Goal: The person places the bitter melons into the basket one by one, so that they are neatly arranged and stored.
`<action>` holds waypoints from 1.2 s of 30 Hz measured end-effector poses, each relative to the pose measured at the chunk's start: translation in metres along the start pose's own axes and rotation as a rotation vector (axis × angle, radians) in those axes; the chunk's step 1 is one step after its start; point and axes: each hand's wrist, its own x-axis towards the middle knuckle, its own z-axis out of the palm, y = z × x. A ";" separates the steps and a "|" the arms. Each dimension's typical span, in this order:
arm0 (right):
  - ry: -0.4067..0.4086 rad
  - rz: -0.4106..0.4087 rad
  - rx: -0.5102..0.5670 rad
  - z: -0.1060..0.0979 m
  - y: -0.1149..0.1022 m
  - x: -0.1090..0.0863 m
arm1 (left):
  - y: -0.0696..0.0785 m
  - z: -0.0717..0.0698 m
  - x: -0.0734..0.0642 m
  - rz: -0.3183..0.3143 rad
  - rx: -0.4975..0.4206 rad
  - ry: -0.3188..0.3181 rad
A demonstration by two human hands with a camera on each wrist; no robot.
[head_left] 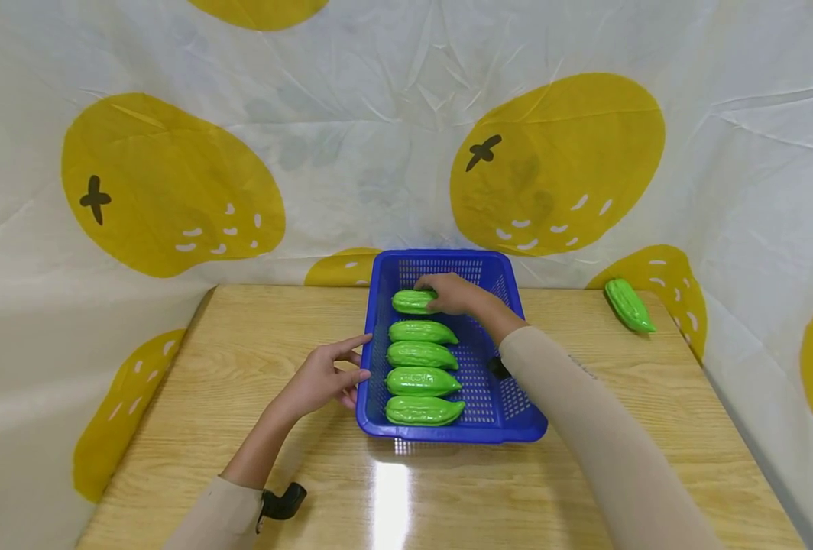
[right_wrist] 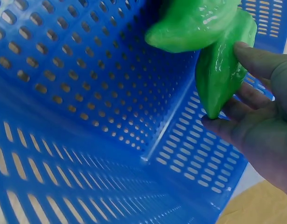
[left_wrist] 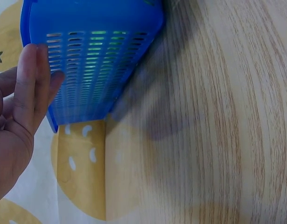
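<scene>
A blue plastic basket (head_left: 448,434) holds several bright green bitter melons, lying side by side in a column along its left part. At the far end of the basket, my right hand (head_left: 453,293) holds one bitter melon (head_left: 409,302) by its right end. The right wrist view shows thumb and fingers around this held bitter melon (right_wrist: 217,74), close to another bitter melon (right_wrist: 192,28). My left hand (head_left: 320,376) is at the basket's left rim. In the left wrist view its straight fingers (left_wrist: 25,84) touch the slotted outer wall.
One more bitter melon (head_left: 629,305) lies at the far right corner of the wooden table (head_left: 262,328). Behind and beside the table hangs a white cloth (head_left: 351,191) with large yellow fruit prints. A dark wrist device (head_left: 284,502) is on the left forearm.
</scene>
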 end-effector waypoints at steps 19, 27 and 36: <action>-0.020 -0.014 0.053 0.013 0.006 -0.003 | 0.001 0.001 -0.001 -0.003 0.013 0.008; -0.053 -0.012 0.067 0.013 0.007 -0.006 | -0.001 0.001 -0.001 -0.003 0.015 0.011; -0.062 0.002 0.059 0.013 0.011 -0.005 | 0.001 0.002 -0.001 0.003 0.006 0.008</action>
